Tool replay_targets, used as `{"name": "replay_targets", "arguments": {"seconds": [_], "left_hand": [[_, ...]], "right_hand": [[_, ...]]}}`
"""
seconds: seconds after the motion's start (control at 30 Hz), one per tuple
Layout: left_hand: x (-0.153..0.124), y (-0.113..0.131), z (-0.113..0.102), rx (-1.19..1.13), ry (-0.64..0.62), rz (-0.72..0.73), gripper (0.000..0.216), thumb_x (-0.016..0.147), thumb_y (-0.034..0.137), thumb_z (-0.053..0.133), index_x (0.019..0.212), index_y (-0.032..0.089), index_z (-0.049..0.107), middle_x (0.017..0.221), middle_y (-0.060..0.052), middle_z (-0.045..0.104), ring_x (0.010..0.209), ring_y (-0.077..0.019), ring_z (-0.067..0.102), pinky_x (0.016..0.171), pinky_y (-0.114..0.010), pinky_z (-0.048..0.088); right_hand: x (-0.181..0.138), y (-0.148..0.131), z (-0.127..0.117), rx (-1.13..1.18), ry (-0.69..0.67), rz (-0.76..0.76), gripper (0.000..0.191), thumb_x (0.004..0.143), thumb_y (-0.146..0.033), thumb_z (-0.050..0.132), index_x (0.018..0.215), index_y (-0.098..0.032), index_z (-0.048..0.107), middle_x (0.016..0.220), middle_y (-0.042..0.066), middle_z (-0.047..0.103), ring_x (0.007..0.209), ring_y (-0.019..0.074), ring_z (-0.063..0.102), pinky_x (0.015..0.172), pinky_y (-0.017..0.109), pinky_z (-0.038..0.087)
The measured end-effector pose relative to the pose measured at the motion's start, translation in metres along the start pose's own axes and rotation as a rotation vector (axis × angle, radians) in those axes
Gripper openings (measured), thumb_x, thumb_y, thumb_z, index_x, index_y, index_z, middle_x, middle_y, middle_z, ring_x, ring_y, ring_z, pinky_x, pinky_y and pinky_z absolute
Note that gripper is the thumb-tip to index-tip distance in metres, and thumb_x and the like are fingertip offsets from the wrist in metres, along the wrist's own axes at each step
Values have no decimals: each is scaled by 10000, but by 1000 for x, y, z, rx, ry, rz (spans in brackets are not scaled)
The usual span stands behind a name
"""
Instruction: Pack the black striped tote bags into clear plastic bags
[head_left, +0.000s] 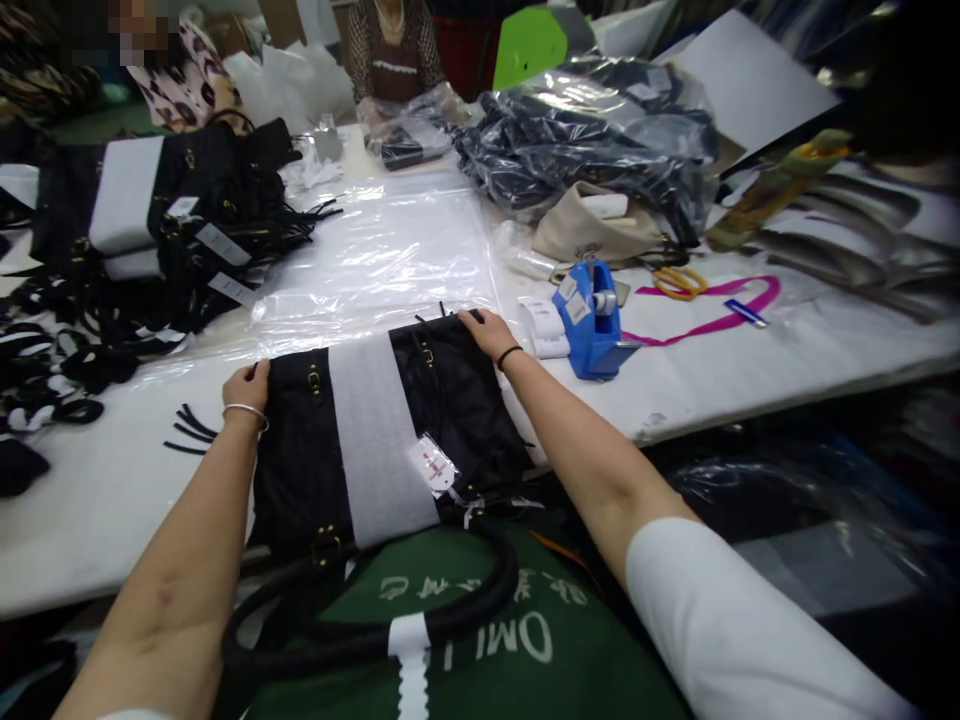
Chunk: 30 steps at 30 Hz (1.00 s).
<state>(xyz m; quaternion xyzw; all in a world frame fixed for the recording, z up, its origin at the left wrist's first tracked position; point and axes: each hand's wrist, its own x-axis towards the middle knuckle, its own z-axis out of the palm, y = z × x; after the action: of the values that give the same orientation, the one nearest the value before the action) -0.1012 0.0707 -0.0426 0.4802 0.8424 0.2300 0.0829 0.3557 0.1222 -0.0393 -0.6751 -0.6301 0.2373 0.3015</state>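
Note:
A black handbag (469,415) lies flat at the table's near edge, a pale grey wrap band (379,440) around its middle. At its far left corner, my left hand (246,392) grips the edge, fingers curled under and partly hidden. My right hand (489,335) holds the far right corner, fingers closed over the rim. A white hang tag (435,466) rests on the bag's front. The bag's dark handle (375,650) loops over the green apron (465,600), with a white paper strip (409,640) around it.
Clear plastic bags (382,240) lie flat beyond the handbag. A blue tape dispenser (589,325), yellow-handled scissors (679,283) and a pink ribbon (701,325) sit right. More black handbags (210,180) are piled left. Plastic-wrapped dark goods (585,130) stand behind; a person (394,60) is across the table.

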Motion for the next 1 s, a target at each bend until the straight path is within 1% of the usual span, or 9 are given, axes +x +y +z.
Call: {"name": "replay_targets", "arguments": {"seconds": [0.17,0.3,0.43,0.5,0.57,0.67,0.77,0.9,1.0], "left_hand": [[-3,-19,12,33,72,28,365,885,379,474,1109,184,686,1179,-138,683,1133,-288,611,1023,-415,454],[3,-19,-1,-24,66,15,351,858,268,488,1106,131,694,1106,-144,704,1065,-281,635,990,-423,489],[-9,8,-11,-34,239,279,463,935,289,423,1341,129,576,1464,-141,503,1369,-252,440,1185,-412,292],[-20,22,-2,68,170,418,521,959,367,422,1432,163,495,1600,-114,317,1478,-270,274,1232,-467,153],[-28,30,12,175,-3,424,554,984,411,360,1476,171,445,1624,-108,260,1508,-286,196,1228,-525,102],[-29,29,27,273,-179,345,596,1001,432,260,1509,149,395,1610,-114,288,1516,-285,164,1217,-545,125],[-18,24,29,336,-201,351,632,997,447,229,1529,130,353,1617,-115,265,1519,-289,147,1214,-543,138],[-6,27,26,420,-228,336,644,973,437,284,1507,91,389,1583,-152,335,1499,-340,199,1198,-575,159],[-12,27,32,375,-123,370,632,978,417,266,1479,69,430,1553,-166,388,1481,-351,242,1199,-567,167]], "right_hand": [[0,18,21,-176,86,80,462,945,-581,483,929,-172,696,973,124,729,969,254,651,871,329,449],[0,16,16,-162,43,149,435,943,-528,517,1112,-156,665,1056,146,722,1023,280,655,910,381,470],[-10,-4,10,-198,162,-48,512,935,-363,530,1394,-139,501,1337,178,599,1299,338,497,1068,502,390],[-20,-14,16,-248,236,-246,595,942,-320,494,1500,-150,374,1502,159,450,1455,337,292,1159,547,267],[-30,-20,29,-283,171,-384,600,967,-330,443,1530,-159,329,1568,126,368,1504,306,190,1205,538,179],[-41,-19,50,-339,-8,-410,570,990,-352,406,1504,-108,386,1565,136,379,1494,287,236,1229,489,136],[-42,-16,58,-346,-70,-361,578,994,-357,417,1496,-73,398,1572,145,363,1496,280,241,1238,459,114],[-36,-19,33,-245,-108,-338,500,976,-320,465,1443,-142,486,1521,99,458,1449,243,349,1223,428,198],[-27,-16,-5,-178,67,-308,426,977,-257,435,1383,-178,539,1443,77,549,1352,200,466,1177,363,298]]}}
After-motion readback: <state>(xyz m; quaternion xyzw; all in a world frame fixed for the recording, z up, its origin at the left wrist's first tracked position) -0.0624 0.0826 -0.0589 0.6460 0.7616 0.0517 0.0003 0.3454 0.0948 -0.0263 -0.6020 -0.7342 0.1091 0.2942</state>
